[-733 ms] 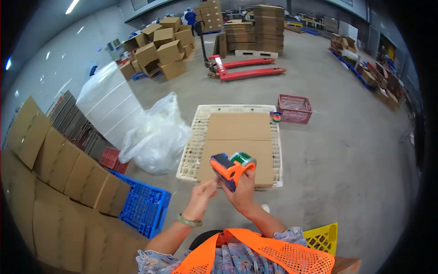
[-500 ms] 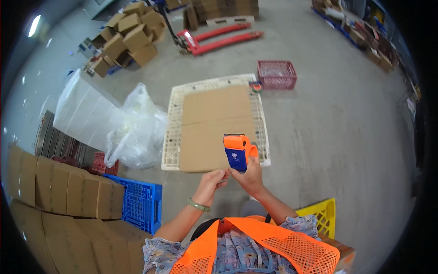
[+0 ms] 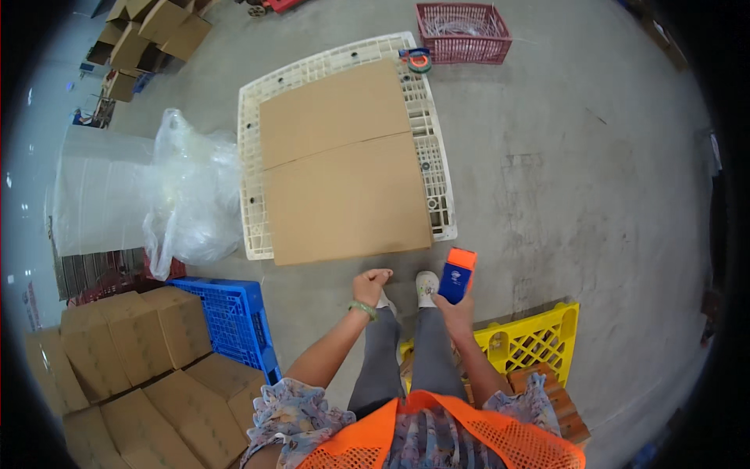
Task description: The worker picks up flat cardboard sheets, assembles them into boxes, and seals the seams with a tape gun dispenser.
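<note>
So a blue-and-orange tape gun point(image 3: 458, 278) is being gripped in the right hand point(image 3: 457, 315), held upright just past one white shoe point(image 3: 426, 288), near edge of the cardboard not quite reached. The left hand point(image 3: 366, 290) is curled into a loose fist, thumb and forefinger brought together, held near the other hand but clearly apart from it; honestly, whether something thin is pinched at those fingertips can't be made out from here. A green bracelet point(image 3: 364, 309) is worn on that wrist. Out in front, the cardboard point(image 3: 344, 187) is laid on a white pallet point(image 3: 251, 173), split by a seam running across it, and most of the pallet is covered. A second tape gun point(image 3: 418, 61) is parked on the pallet's far right corner, right near a maroon crate point(image 3: 466, 53) with pale strips piled inside. Off to the left, a clear plastic bag point(image 3: 195, 199) is slumped between the pallet and a white wrapped stack point(image 3: 101, 187). Closer in on that side, brown boxes point(image 3: 156, 414) are packed together next to a blue pallet point(image 3: 223, 313), and a yellow pallet point(image 3: 539, 322) can be seen on the right, behind the right forearm.
</note>
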The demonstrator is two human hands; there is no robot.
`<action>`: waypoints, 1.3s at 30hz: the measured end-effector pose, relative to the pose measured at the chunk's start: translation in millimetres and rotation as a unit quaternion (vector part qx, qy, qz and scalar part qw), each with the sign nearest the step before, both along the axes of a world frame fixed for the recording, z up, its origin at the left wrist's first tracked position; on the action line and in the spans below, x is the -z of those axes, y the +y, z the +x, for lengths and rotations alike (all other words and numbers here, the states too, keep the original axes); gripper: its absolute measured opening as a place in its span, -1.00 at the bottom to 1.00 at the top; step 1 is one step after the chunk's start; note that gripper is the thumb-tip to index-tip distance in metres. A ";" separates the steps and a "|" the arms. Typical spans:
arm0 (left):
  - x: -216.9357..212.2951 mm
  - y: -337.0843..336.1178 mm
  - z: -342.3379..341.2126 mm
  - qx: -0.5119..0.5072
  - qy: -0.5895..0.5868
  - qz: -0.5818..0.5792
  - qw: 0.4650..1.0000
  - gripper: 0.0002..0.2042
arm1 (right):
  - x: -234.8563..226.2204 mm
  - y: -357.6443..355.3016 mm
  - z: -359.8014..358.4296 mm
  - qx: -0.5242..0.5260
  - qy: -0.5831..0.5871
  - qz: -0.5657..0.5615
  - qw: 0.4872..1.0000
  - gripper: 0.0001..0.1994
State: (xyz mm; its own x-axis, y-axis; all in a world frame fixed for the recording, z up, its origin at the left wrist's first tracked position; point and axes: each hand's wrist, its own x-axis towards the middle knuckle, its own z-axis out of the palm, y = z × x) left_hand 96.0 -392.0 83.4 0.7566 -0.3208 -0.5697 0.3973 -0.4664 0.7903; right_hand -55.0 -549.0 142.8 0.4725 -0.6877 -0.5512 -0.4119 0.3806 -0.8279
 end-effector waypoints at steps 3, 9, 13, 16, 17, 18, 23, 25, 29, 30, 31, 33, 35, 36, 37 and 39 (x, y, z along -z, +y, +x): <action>87.6 -27.7 32.9 0.069 0.005 0.109 0.992 -0.78 | 77.7 -19.2 -30.4 0.005 0.072 0.025 0.997 -0.79; 217.1 -76.3 89.3 0.069 -0.089 0.107 0.988 -0.79 | 159.6 -7.9 -25.8 0.019 0.137 0.012 0.990 -0.78; 228.5 -100.0 58.7 -0.081 0.127 -0.122 0.981 -0.86 | 200.2 -3.1 -5.2 0.049 0.098 -0.007 0.994 -0.74; 209.9 -89.4 48.9 -0.111 0.148 -0.092 0.978 -0.92 | 220.4 6.5 45.4 0.102 0.047 0.012 0.994 -0.71; 205.7 -79.8 48.5 -0.134 0.148 -0.067 0.977 -0.94 | 219.3 7.6 68.2 0.130 0.025 0.039 0.990 -0.70; 204.7 -70.1 48.3 -0.134 0.147 -0.065 0.978 -0.94 | 222.2 7.3 83.8 0.130 0.024 0.042 0.990 -0.70; 192.5 -48.7 23.3 -0.153 0.199 -0.001 0.968 -0.90 | 226.0 7.2 111.3 0.047 0.069 0.016 0.996 -0.71; 201.1 -23.4 20.3 -0.128 0.194 0.017 0.973 -0.93 | 252.7 18.3 103.3 0.061 0.087 -0.055 0.993 -0.72; 221.6 19.4 28.3 0.079 -0.229 0.186 0.952 -0.57 | 271.9 -2.0 100.6 0.124 0.118 -0.117 0.978 -0.73; 224.6 17.7 38.8 0.073 -0.233 0.172 0.954 -0.57 | 276.8 -18.8 96.0 0.110 0.120 -0.087 0.983 -0.69; 223.3 24.8 50.6 0.081 -0.269 0.256 0.925 -0.41 | 277.8 -23.8 97.5 0.107 0.116 -0.094 0.983 -0.69; 227.5 37.4 64.0 0.079 -0.307 0.339 0.886 -0.23 | 277.5 -26.2 105.7 -0.039 0.150 -0.142 0.978 -0.67; 240.4 56.6 69.7 0.181 -0.255 0.362 0.878 -0.07 | 272.2 -12.9 120.5 -0.051 0.146 -0.174 0.972 -0.67; 239.3 54.8 70.9 0.174 -0.256 0.361 0.880 -0.07 | 268.0 -9.1 122.4 -0.026 0.156 -0.175 0.972 -0.69; 237.4 51.8 72.4 0.180 -0.228 0.361 0.886 -0.07 | 261.7 -7.3 123.1 0.001 0.165 -0.176 0.971 -0.72; 226.5 41.3 75.5 0.182 -0.203 0.349 0.897 -0.07 | 250.5 -14.8 110.5 -0.001 0.162 -0.147 0.976 -0.74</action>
State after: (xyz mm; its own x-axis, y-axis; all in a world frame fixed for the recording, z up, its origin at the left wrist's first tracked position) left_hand 171.5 -350.7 -143.1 0.8646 -0.2613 -0.4293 -0.1362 -0.9441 0.3002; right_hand 55.5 -563.8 -107.7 0.3080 -0.8382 -0.4500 -0.6701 0.1446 -0.7281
